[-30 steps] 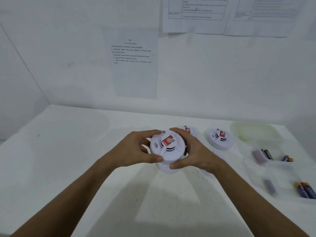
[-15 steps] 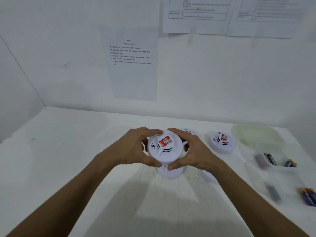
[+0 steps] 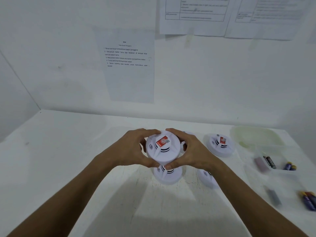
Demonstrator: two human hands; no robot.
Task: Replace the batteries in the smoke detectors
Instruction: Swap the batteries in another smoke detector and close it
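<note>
Hands grip one detector above the table: left hand and right hand clamp their fingers round its rim. Its case looks closed, so the swap seems barely begun. Other detectors sit closed nearby; batteries wait in trays at right.

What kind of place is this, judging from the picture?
Probably a staged work station, not a home: a bare white table, a printed step list taped to the wall, several smoke detectors, and sorted batteries.
</note>
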